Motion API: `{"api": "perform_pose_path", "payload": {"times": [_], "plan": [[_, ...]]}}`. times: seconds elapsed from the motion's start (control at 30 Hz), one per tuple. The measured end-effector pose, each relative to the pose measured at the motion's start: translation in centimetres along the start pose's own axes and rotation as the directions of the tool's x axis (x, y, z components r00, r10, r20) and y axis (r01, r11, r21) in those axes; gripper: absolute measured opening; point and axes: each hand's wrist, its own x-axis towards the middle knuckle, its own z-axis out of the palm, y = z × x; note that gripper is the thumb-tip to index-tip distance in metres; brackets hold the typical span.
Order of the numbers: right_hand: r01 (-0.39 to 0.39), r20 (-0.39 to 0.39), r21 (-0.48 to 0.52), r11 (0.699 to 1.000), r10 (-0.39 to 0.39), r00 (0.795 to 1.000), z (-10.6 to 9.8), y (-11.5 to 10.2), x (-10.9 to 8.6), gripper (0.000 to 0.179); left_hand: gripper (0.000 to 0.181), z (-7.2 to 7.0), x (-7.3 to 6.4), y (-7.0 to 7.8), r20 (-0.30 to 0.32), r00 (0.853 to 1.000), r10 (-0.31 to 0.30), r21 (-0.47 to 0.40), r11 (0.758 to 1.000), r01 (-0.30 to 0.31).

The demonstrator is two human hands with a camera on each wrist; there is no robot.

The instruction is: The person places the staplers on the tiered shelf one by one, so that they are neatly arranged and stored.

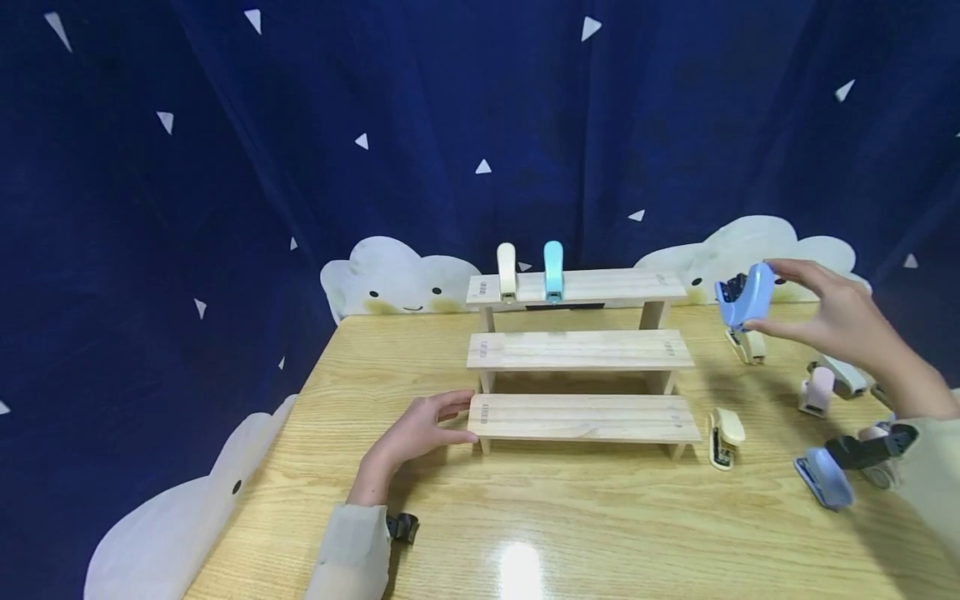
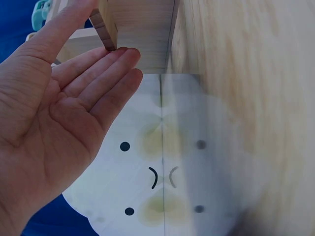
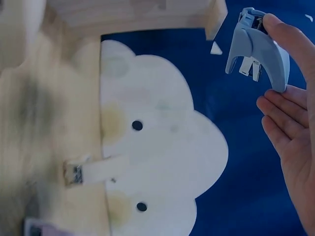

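My right hand (image 1: pixel 847 321) pinches a blue stapler (image 1: pixel 748 296) between thumb and fingers, in the air right of the stepped wooden shelf (image 1: pixel 581 350). In the right wrist view the stapler (image 3: pixel 263 51) hangs with its parts spread, the thumb at its upper end and a fingertip at its lower tip. My left hand (image 1: pixel 416 429) is at the left end of the lowest step, its fingers fairly straight. In the left wrist view, the fingertips touch the step's wooden end (image 2: pixel 105 27). A cream stapler (image 1: pixel 507 271) and a turquoise stapler (image 1: pixel 553 271) stand on the top step.
On the table right of the shelf are a cream stapler (image 1: pixel 725 437), another cream one (image 1: pixel 748 344), a pink one (image 1: pixel 817 392), a white one (image 1: pixel 843 375) and a blue one (image 1: pixel 825 477). White cloud cutouts (image 1: pixel 405 271) and a dark blue curtain (image 1: pixel 450 83) stand behind.
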Motion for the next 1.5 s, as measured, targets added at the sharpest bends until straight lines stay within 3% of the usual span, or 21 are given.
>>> {"api": "perform_pose_path", "payload": {"times": [0.3,0.47,0.87,1.13,1.5], "plan": [[0.149,-0.046,0.012,0.989,-0.148,0.988,1.2,-2.6,3.6,0.09,0.074,-0.1,-0.1,0.2,-0.001,1.0,0.003,0.002,1.0,-0.003],[0.197,-0.02,0.03,0.98,-0.196,0.98,2.1,-4.3,5.5,0.09,0.075,-0.1,-0.2,0.4,0.003,1.0,-0.001,0.004,1.0,0.001],[0.144,0.183,0.043,0.989,-0.149,0.972,4.2,-8.0,8.4,0.088,0.074,0.0,-0.1,0.1,0.002,1.0,-0.001,0.008,1.0,0.001],[0.211,0.186,0.036,0.977,-0.214,0.959,5.4,-9.4,9.7,0.083,0.074,0.0,-0.2,0.2,-0.001,1.0,0.005,-0.005,1.0,-0.005],[0.218,0.251,0.042,0.975,-0.222,0.942,6.5,-10.5,10.8,0.079,0.074,0.0,-0.2,0.2,0.003,1.0,0.017,-0.001,1.0,-0.017]]}}
